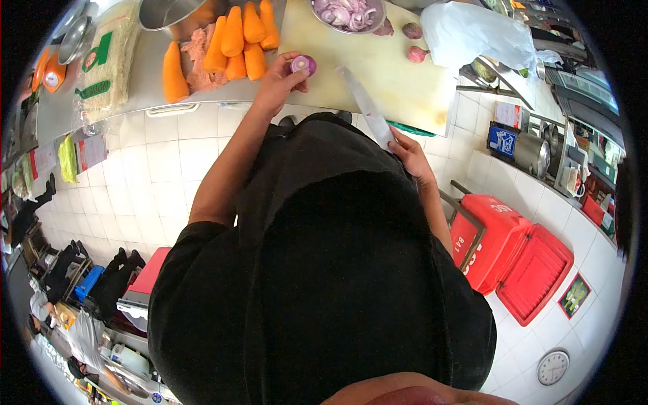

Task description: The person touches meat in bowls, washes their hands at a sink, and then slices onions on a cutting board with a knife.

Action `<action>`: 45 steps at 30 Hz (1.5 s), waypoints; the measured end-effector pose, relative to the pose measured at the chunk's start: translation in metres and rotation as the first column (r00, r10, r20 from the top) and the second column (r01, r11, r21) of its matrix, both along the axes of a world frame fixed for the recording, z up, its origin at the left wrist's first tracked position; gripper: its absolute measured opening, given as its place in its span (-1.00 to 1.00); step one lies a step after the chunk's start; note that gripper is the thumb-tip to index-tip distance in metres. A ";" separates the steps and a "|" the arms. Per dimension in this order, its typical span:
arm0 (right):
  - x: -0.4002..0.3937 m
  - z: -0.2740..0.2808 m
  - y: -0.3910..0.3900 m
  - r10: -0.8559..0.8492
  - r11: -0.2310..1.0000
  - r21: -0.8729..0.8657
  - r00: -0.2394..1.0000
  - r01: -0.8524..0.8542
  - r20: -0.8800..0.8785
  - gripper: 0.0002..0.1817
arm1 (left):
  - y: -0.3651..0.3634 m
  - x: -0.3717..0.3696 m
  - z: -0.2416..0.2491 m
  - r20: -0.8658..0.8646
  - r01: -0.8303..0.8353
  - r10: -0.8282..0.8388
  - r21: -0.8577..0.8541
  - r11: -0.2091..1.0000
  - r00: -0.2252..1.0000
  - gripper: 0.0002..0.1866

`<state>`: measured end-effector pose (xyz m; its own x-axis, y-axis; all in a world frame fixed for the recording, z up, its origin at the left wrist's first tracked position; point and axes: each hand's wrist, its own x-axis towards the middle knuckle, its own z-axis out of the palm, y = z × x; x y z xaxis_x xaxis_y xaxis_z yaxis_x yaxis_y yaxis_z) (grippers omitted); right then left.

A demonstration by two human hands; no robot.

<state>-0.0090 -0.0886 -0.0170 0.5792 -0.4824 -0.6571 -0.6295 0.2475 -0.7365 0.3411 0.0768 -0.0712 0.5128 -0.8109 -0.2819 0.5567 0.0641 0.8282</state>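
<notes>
My left hand [278, 84] holds a cut purple onion [304, 65] at the left part of the pale cutting board [324, 91], its ringed cut face showing. My right hand [409, 155] is closed on a knife [366, 106] near the board's front edge. The wide blade points up and left across the board, apart from the onion. A metal bowl of sliced purple onion [347, 15] stands at the board's back. Whole small onions [417, 54] lie right of it.
Several peeled carrots [233, 34] and a pink cloth [201, 61] lie left of the board, near a large metal bowl [172, 13]. A white plastic bag [472, 34] sits at the back right. A red cooler box [489, 236] stands on the right. Other people are at lower left.
</notes>
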 end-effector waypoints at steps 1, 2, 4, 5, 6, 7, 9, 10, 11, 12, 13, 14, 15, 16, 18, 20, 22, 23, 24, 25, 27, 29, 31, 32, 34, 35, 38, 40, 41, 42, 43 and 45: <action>0.002 0.001 -0.001 -0.023 1.000 0.012 1.000 0.022 0.019 -0.46 | 0.000 0.000 0.000 -0.004 -0.006 0.006 0.007 1.000 1.000 -0.49; 0.004 0.010 0.000 -0.048 0.999 0.020 0.998 0.047 0.041 -0.46 | 0.000 -0.001 0.001 -0.008 -0.011 0.011 0.014 1.000 1.000 -0.48; 0.011 0.031 -0.002 -0.077 0.996 0.040 0.994 0.073 0.084 -0.47 | 0.000 0.000 0.000 0.006 -0.017 0.017 0.034 0.999 1.000 -0.49; 0.014 0.043 -0.005 -0.082 0.996 0.051 0.991 0.077 0.104 -0.48 | 0.001 -0.001 -0.002 0.024 -0.016 0.015 0.046 0.999 1.000 -0.50; 0.019 0.056 -0.008 -0.090 0.995 0.062 0.988 0.083 0.125 -0.48 | 0.000 -0.001 -0.002 0.041 -0.012 0.010 0.058 0.998 0.999 -0.51; 0.028 0.067 -0.011 -0.106 0.994 0.014 0.984 0.105 0.146 -0.48 | 0.000 -0.002 -0.001 0.040 -0.019 0.017 0.050 0.999 0.999 -0.50; 0.057 0.093 -0.028 0.007 0.960 -0.281 0.996 0.018 0.088 -0.55 | -0.002 -0.001 -0.001 0.031 -0.008 0.006 0.053 0.999 0.999 -0.50; 0.071 0.096 -0.041 0.096 0.874 -0.479 0.995 -0.081 0.008 -0.57 | -0.001 -0.001 -0.003 0.024 -0.005 0.004 0.059 0.998 1.000 -0.50; 0.075 0.100 -0.051 0.141 0.727 -0.662 0.983 -0.183 -0.118 -0.58 | -0.001 -0.001 -0.001 0.033 -0.013 0.011 0.066 0.998 0.999 -0.49; 0.080 0.107 -0.059 0.154 0.535 -0.794 0.957 -0.289 -0.245 -0.59 | -0.001 -0.002 0.000 0.041 -0.016 0.013 0.062 0.998 0.999 -0.49; 0.082 0.116 -0.064 0.093 0.512 -0.804 0.950 -0.302 -0.297 -0.59 | 0.000 -0.002 0.000 0.050 -0.022 0.019 0.056 0.998 0.999 -0.48; 0.079 0.123 -0.070 0.079 0.466 -0.830 0.949 -0.306 -0.305 -0.58 | 0.001 -0.002 0.000 0.058 -0.032 0.029 0.049 0.998 0.998 -0.48; 0.081 0.138 -0.068 0.028 0.480 -0.818 0.938 -0.317 -0.346 -0.56 | 0.004 -0.003 0.002 0.059 -0.048 0.046 0.042 0.998 0.997 -0.49; 0.081 0.154 -0.065 -0.017 0.494 -0.804 0.921 -0.331 -0.389 -0.54 | 0.006 -0.005 -0.002 0.054 -0.067 0.065 0.031 0.997 0.996 -0.48; 0.061 0.145 -0.077 0.172 0.379 -0.884 0.960 -0.273 -0.222 -0.48 | 0.015 -0.007 -0.012 0.049 -0.119 0.117 0.023 0.993 0.992 -0.48; 0.076 0.160 -0.057 0.151 0.759 -0.632 0.987 -0.157 -0.064 -0.41 | 0.026 -0.009 -0.003 -0.013 -0.180 0.180 -0.012 0.984 0.984 -0.49; 0.088 0.155 -0.042 0.204 0.887 -0.422 0.979 -0.187 -0.003 -0.38 | 0.038 -0.010 -0.006 -0.014 -0.175 0.175 -0.062 0.983 0.984 -0.50; 0.100 0.151 -0.034 0.245 0.901 -0.377 0.969 -0.212 0.041 -0.38 | 0.045 -0.010 -0.001 -0.019 -0.203 0.203 -0.049 0.978 0.979 -0.50; 0.111 0.148 -0.021 0.278 0.913 -0.333 0.957 -0.236 0.084 -0.39 | 0.053 -0.012 0.007 -0.026 -0.226 0.225 -0.036 0.973 0.974 -0.51; 0.123 0.141 -0.011 0.425 0.776 -0.531 0.904 -0.342 0.039 -0.41 | 0.059 -0.013 0.013 -0.035 -0.244 0.243 -0.024 0.969 0.969 -0.51; 0.146 0.148 0.012 0.444 0.783 -0.482 0.896 -0.394 -0.011 -0.43 | 0.073 -0.012 0.014 0.024 -0.277 0.278 -0.038 0.960 0.960 -0.51; 0.152 0.141 0.018 0.445 0.771 -0.502 0.895 -0.392 -0.015 -0.43 | 0.085 -0.012 0.010 0.066 -0.291 0.295 -0.059 0.955 0.953 -0.51; 0.145 0.124 0.020 0.438 0.725 -0.590 0.899 -0.356 -0.004 -0.43 | 0.090 -0.011 0.005 0.151 -0.251 0.252 -0.026 0.968 0.956 -0.48; 0.137 0.119 0.019 0.430 0.716 -0.588 0.901 -0.375 -0.051 -0.44 | 0.089 -0.013 0.006 0.191 -0.225 0.223 -0.015 0.974 0.956 -0.47; 0.122 0.107 0.014 0.415 0.699 -0.582 0.898 -0.415 -0.143 -0.46 | 0.080 -0.019 0.012 0.306 -0.178 0.148 0.071 0.982 0.940 -0.45; 0.107 0.086 0.010 0.421 0.663 -0.638 0.900 -0.393 -0.116 -0.48 | 0.074 -0.020 0.009 0.380 -0.163 0.114 0.099 0.982 0.918 -0.44; 0.073 0.047 0.010 0.352 0.643 -0.648 0.909 -0.409 -0.225 -0.51 | 0.052 -0.026 0.015 0.538 -0.094 0.000 0.147 0.985 0.843 -0.45; 0.059 0.037 0.018 0.331 0.649 -0.644 0.912 -0.405 -0.240 -0.50 | 0.036 -0.028 0.022 0.645 -0.057 -0.057 0.155 0.986 0.762 -0.46; 0.058 0.038 0.024 0.282 0.688 -0.582 0.898 -0.434 -0.336 -0.48 | 0.029 -0.027 0.029 0.627 -0.010 -0.133 0.219 0.976 0.768 -0.47; 0.052 0.030 0.024 0.293 0.678 -0.568 0.880 -0.466 -0.373 -0.44 | 0.021 -0.028 0.026 0.664 0.012 -0.151 0.209 0.978 0.732 -0.47; 0.050 0.028 0.025 0.322 0.672 -0.544 0.859 -0.503 -0.397 -0.40 | 0.012 -0.027 0.020 0.700 0.032 -0.167 0.202 0.979 0.694 -0.47; 0.051 0.020 0.027 0.350 0.682 -0.513 0.848 -0.522 -0.398 -0.32 | -0.002 -0.023 0.012 0.760 0.053 -0.201 0.215 0.975 0.618 -0.48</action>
